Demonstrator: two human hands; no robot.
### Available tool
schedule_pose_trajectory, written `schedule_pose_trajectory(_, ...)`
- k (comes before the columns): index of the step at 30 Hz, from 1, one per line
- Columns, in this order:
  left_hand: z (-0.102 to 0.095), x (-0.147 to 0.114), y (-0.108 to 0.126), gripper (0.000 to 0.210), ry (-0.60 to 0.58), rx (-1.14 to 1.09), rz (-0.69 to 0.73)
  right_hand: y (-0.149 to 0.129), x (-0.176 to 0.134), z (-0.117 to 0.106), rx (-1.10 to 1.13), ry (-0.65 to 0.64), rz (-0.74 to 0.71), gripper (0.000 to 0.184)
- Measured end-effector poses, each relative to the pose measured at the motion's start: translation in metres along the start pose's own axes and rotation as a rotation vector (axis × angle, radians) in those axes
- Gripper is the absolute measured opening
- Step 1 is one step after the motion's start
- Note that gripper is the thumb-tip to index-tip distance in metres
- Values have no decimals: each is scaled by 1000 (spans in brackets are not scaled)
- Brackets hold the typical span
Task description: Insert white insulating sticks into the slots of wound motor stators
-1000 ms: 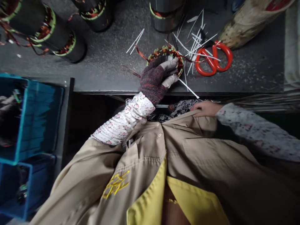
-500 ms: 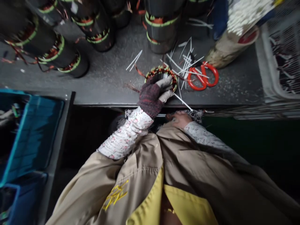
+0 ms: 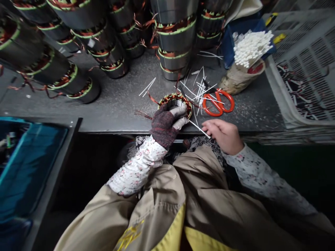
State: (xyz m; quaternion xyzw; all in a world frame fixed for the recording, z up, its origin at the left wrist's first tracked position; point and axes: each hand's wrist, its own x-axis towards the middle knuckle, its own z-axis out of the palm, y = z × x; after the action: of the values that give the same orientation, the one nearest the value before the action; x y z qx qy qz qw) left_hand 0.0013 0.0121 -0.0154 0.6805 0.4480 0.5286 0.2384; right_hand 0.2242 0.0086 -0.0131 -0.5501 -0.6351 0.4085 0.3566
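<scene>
My left hand, in a dark knitted glove with pale fingertips, is closed on the near rim of a stator ring wound with copper wire and edged in yellow-green. Some of its fingers reach inside the ring. From the ring's right side a white cable tie sticks out toward me. My bare right hand is right at the outer end of that tie, fingers curled and pressed together. Its thumb is hidden, and whether it grips the tie cannot be made out.
Red-handled scissors lie beside loose white ties. A tube of white sticks leans behind them. Stacked stators line the back. A pale crate stands right, a teal crate left. The bench edge runs near my lap.
My right hand has risen from my lap, up and to the right, to the end of the tie. My left hand keeps its hold on the stator. The whole view has shifted.
</scene>
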Motion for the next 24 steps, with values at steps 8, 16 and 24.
schedule_pose_trajectory(8,-1,7,2,14,-41,361,178,-13,20,40,204,-61,-9,42)
schedule_pose_trajectory(16,-1,4,-2,23,-48,418,199,-13,3,21,540,-238,-276,36)
schedule_pose_trajectory(24,-2,5,0,23,-47,374,201,-27,12,27,-53,35,-446,33)
